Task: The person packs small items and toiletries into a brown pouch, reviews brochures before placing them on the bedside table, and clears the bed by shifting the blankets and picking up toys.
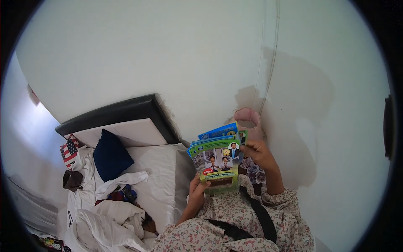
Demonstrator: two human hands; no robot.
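A stack of printed booklets [216, 166] with green and blue covers is held up in front of my floral clothing. My left hand [197, 192] grips its lower left corner, the thumb on the front cover. At the upper right edge, the fingers of my right hand [257, 153] pinch the booklets. The front cover is green with pictures of people, and a blue booklet [218, 131] sticks out above it at the top. The fingers behind the stack are hidden.
On the left is a bed with a black and white headboard [115, 113], a dark blue pillow [110, 155], a flag-patterned pillow [70, 150] and rumpled white bedding [105, 222]. A pink object [247, 116] stands in the wall corner behind the booklets.
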